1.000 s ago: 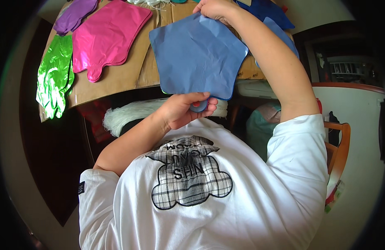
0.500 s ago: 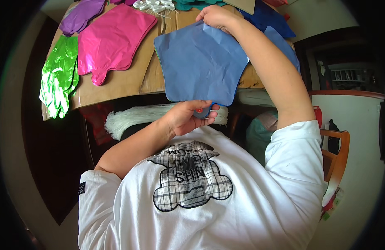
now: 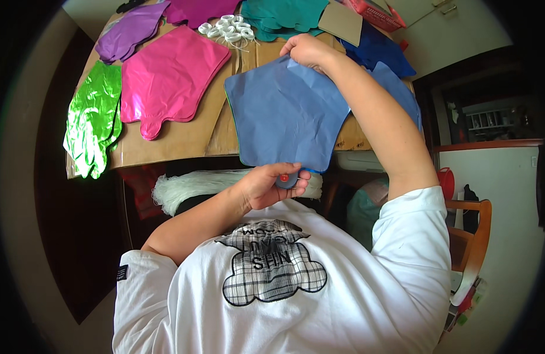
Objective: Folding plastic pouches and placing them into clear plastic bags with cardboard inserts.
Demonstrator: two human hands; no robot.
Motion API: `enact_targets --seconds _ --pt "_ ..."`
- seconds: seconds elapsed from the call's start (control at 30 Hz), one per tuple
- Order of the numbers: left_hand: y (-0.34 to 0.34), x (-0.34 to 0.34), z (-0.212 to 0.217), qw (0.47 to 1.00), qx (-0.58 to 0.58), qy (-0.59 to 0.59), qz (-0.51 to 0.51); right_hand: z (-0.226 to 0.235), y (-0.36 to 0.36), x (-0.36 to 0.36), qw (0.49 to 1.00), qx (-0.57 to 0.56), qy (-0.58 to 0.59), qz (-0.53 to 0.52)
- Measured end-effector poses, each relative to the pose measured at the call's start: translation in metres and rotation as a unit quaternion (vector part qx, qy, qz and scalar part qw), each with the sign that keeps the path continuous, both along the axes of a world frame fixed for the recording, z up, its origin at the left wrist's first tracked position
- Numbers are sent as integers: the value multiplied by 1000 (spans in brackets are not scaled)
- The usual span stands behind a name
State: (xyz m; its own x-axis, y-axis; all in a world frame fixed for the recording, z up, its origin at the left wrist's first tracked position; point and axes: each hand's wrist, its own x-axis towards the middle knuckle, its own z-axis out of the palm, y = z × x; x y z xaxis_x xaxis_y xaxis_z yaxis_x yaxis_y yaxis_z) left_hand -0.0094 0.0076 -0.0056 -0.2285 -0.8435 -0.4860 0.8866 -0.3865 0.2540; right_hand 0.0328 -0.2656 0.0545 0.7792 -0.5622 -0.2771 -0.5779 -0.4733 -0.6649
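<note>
A flat blue star-shaped foil balloon (image 3: 287, 112) hangs at the table's near edge, stretched between my two hands. At its bottom, my left hand (image 3: 272, 184) pinches the rounded neck tab, thumb on top and fingers curled beneath. A small red spot shows on this tab. My right hand (image 3: 308, 52) grips the balloon's far top edge, with its fingertips closed on the foil. The underside is hidden, though thin green and bright blue rims peek out along the edges.
Cardboard covers the table (image 3: 172, 138). Flat pink (image 3: 172, 74), shiny green (image 3: 92, 121), purple (image 3: 131, 32) and teal balloons (image 3: 284, 17) lie around, with white string bundles (image 3: 230, 28), a beige card (image 3: 341, 23) and a red basket (image 3: 378, 13). White strands (image 3: 172, 190) lie across my lap.
The whole scene sits lower in the picture, showing more of the table's far side. Both hands keep their hold on the blue balloon, which looks much the same.
</note>
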Motion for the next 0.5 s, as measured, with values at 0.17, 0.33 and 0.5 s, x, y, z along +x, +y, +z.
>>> enact_targets --seconds 0.17,0.33,0.5 --pt "-3 -3 6 999 21 -28 7 -7 -10 -2 1000 -8 -9 -6" --pt "-2 -3 -3 997 12 -71 2 -4 -4 0 1000 17 -10 -16" --pt "-4 -3 -2 998 22 -50 25 -5 -5 0 999 15 -17 -26"
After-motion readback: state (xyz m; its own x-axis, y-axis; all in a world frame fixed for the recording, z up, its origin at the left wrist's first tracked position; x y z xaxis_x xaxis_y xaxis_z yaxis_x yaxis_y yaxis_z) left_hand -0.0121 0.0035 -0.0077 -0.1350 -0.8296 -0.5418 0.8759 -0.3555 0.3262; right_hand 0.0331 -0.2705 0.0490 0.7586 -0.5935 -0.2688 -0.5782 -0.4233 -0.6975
